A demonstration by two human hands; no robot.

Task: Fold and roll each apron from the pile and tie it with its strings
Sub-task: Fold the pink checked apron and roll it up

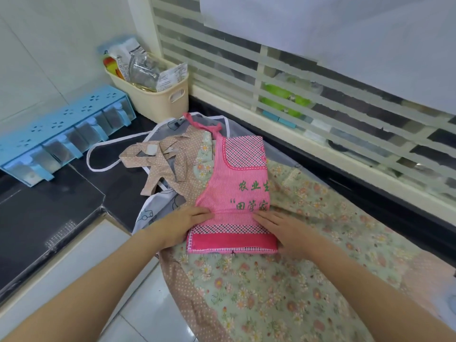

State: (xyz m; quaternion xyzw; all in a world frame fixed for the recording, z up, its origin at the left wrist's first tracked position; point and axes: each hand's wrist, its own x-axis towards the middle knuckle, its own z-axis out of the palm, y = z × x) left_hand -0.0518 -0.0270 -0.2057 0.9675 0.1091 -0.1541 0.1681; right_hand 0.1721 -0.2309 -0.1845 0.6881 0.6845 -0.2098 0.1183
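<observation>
A pink apron (pixel 237 178) with green lettering and checked trim lies folded lengthwise on top of the pile, its neck strap (pixel 204 127) at the far end. My left hand (pixel 179 227) rests flat on its near left edge, fingers straight. My right hand (pixel 283 233) lies flat on the near right edge. Beneath it spreads a green floral apron (pixel 283 287) with tan dotted straps (pixel 158 164). Under that lies a grey apron (pixel 172 124) with white binding.
The pile sits on a black counter (pixel 74 211) beside a window sill. A blue spice rack (pixel 56 134) stands at the left. A cream basket (pixel 158 97) with packets stands behind the aprons. The floral apron hangs over the counter's near edge.
</observation>
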